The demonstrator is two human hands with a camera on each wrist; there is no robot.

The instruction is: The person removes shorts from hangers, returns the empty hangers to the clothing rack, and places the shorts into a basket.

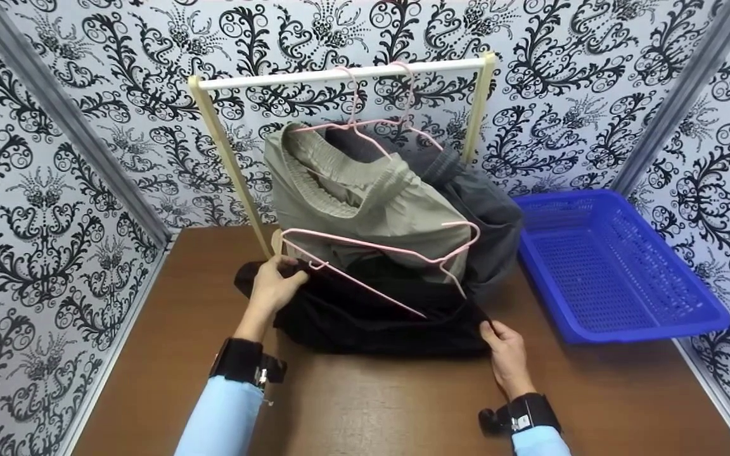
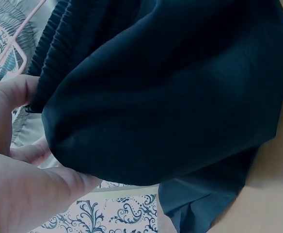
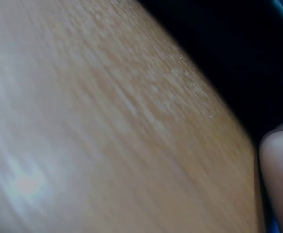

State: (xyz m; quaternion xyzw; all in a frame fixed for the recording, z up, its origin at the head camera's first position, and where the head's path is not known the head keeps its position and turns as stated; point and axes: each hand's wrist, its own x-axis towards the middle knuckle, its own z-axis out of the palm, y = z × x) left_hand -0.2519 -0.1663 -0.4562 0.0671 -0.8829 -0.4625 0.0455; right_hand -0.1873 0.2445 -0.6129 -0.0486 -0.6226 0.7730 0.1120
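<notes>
Black elastic-waist pants [image 1: 377,339] lie bunched low over the table, at the foot of the rack. At the left end of their waistband, my left hand [image 1: 274,285] holds the cloth. The left wrist view shows the gathered waistband [image 2: 52,63] by the thumb and fingers of that hand. My right hand [image 1: 505,356] pinches the waistband's right end between thumb and finger, pulling a corner taut. A pink hanger [image 1: 365,242] leans across the waist opening, its hook pointing right and its lower bar against the black cloth.
A rack with a white rail [image 1: 289,77] and wooden posts stands behind. Beige pants [image 1: 403,209] and grey pants [image 1: 488,215] hang there on pink hangers. A blue plastic basket [image 1: 549,288] sits on the right of the brown table [image 1: 371,405]. Patterned walls enclose the table.
</notes>
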